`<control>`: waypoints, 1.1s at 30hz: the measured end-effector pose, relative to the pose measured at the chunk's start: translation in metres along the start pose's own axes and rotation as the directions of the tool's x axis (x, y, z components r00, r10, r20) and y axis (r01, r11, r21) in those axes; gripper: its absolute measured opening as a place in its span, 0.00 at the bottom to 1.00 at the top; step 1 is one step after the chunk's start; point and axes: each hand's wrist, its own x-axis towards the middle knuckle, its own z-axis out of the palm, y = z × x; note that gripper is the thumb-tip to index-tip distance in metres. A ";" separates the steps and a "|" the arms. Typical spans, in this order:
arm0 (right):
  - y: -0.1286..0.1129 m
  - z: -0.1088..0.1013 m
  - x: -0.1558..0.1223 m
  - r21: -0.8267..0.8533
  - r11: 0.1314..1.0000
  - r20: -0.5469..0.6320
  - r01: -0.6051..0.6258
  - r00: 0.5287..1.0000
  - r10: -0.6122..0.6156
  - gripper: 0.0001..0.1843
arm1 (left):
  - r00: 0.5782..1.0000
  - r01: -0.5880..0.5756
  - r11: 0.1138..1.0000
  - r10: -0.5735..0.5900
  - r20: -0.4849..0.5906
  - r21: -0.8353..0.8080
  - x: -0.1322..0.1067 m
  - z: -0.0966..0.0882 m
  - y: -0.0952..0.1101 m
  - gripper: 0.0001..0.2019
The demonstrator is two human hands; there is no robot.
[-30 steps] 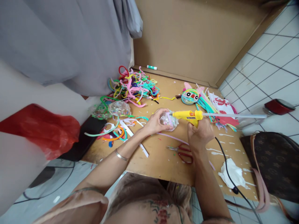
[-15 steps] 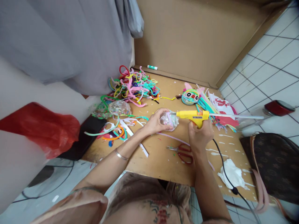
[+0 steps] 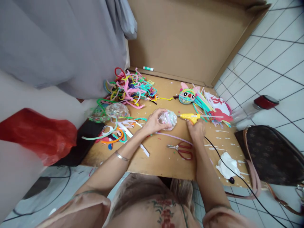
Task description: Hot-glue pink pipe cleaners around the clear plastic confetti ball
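Observation:
My left hand (image 3: 154, 123) is closed around the side of a clear, rounded plastic ball (image 3: 171, 119) with a pale lilac strip across it. In my right hand (image 3: 196, 129) is a yellow hot glue gun (image 3: 190, 117), a clear glue stick (image 3: 215, 117) poking out of its back. The nozzle points left, a short gap away from the ball. Below my hands lies a lilac pipe cleaner (image 3: 174, 136), partly hidden by my right arm. Red-handled scissors (image 3: 182, 150) rest half open close to my right forearm.
A pile of coloured pipe cleaners (image 3: 130, 88) sits at the back left, beside another clear ball (image 3: 117, 110). A decorated ball with a face (image 3: 187, 95) is at the back right. A bottle (image 3: 251, 109), a brown bag (image 3: 273, 155) and white tissue (image 3: 228, 165) stand right.
My right hand has drawn the glue gun back from the ball, so its nozzle has come away. The ball has turned slightly in my left hand. The whole view has shifted a little.

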 end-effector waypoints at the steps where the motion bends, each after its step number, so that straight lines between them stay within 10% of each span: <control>1: 0.000 0.001 0.000 -0.015 1.000 0.003 -0.003 1.000 0.003 0.28 | 1.000 0.000 1.000 0.000 -0.002 0.005 0.000 0.000 0.000 0.33; 8: -0.005 -0.018 -0.013 -0.135 0.990 0.010 0.037 0.999 -0.036 0.26 | 1.000 0.004 1.000 -0.004 -0.015 -0.011 0.002 0.000 -0.002 0.32; 10: -0.009 -0.031 -0.028 -0.199 0.958 0.009 0.206 0.978 -0.208 0.21 | 1.000 0.010 1.000 -0.010 -0.007 -0.017 0.002 0.000 -0.003 0.33; 15: -0.026 -0.042 -0.077 -0.174 0.690 0.280 0.702 0.708 -0.649 0.14 | 1.000 0.007 1.000 -0.008 -0.017 -0.029 0.003 0.000 -0.003 0.33; 23: -0.039 -0.047 -0.088 -0.158 0.624 0.540 0.765 0.596 -0.594 0.14 | 1.000 0.017 1.000 -0.017 -0.022 -0.015 0.002 -0.001 -0.003 0.33; 25: -0.028 -0.066 -0.086 -0.124 0.648 0.533 0.751 0.601 -0.595 0.15 | 1.000 0.010 1.000 -0.011 -0.017 -0.014 0.002 -0.001 -0.004 0.33; 28: -0.008 -0.097 -0.081 0.386 0.706 0.294 0.594 0.646 -0.704 0.22 | 1.000 -0.012 1.000 0.012 -0.004 -0.021 0.002 0.000 -0.005 0.33; 33: 0.001 -0.116 -0.068 0.903 0.409 0.119 0.134 0.835 -0.537 0.10 | 0.999 -0.022 0.998 0.024 0.025 -0.051 0.001 0.000 -0.008 0.34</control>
